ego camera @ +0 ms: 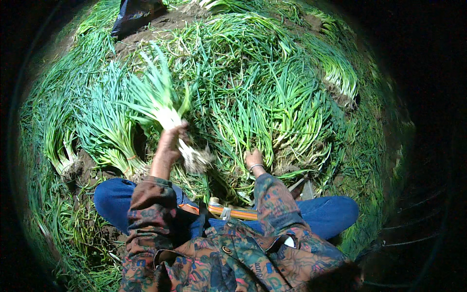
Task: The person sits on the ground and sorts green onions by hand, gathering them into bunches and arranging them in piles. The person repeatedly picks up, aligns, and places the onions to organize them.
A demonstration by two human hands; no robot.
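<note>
My left hand [171, 140] is closed around the white stalks of a bunch of green onions [165, 111], held off the ground with its leaves up and to the left and its blurred roots at the lower right. My right hand [254, 158] is at the base of a pile of loose green onions [292, 120] in front of me; its fingertips are among the stalks, and whether they grip any I cannot tell. Left of my left hand lie green onion bunches tied with orange bands [122, 146].
More green onions [337, 73] lie at the upper right, and another bunch [60, 153] at the far left. A dark plastic-like object [133, 16] stands on the soil at the top. An orange-striped strap [237, 212] crosses between my bent knees.
</note>
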